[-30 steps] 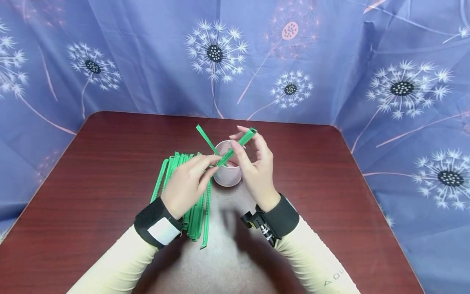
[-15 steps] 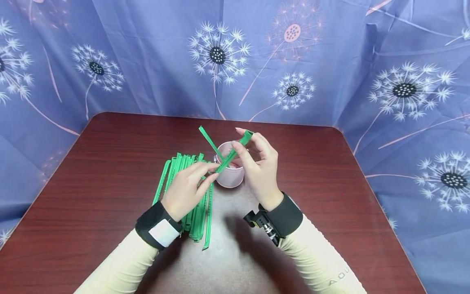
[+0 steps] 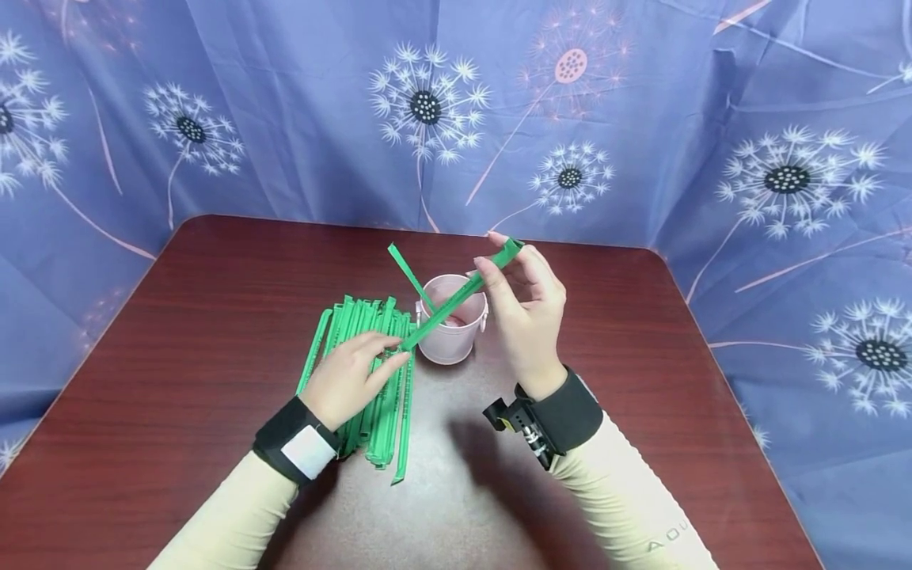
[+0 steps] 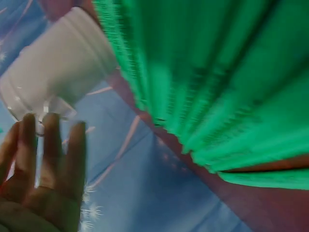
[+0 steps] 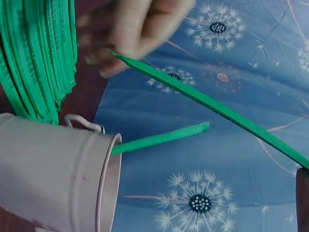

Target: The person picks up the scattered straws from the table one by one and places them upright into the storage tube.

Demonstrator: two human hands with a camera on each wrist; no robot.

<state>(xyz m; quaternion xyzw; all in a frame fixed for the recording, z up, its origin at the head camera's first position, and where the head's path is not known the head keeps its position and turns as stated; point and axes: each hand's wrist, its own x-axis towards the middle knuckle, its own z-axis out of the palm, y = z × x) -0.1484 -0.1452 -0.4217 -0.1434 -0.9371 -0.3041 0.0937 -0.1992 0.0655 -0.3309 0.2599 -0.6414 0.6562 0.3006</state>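
Note:
My right hand (image 3: 530, 305) pinches the upper end of a slim green wrapped straw (image 3: 456, 299), which slants down to the left across a pale pink bucket (image 3: 447, 346). My left hand (image 3: 354, 378) is at the straw's lower tip, with its fingers loosely extended over a pile of green wrapped straws (image 3: 385, 427). In the right wrist view that tip shows in front of the blurred left fingers (image 5: 130, 29). Another green straw (image 5: 161, 138) leans out of the bucket's mouth. Printed lettering runs along the piled straws (image 4: 193, 96).
Everything stands on a dark red-brown wooden table (image 3: 235, 317). A blue curtain (image 3: 306, 119) with dandelion prints hangs behind the table. The bucket has small side handles (image 5: 84, 122) and stands just right of the pile.
My right hand has moved right and slightly up with the straw. My left hand has drawn back left and down, its fingers loosening at the straw's lower end, and more of the straw shows.

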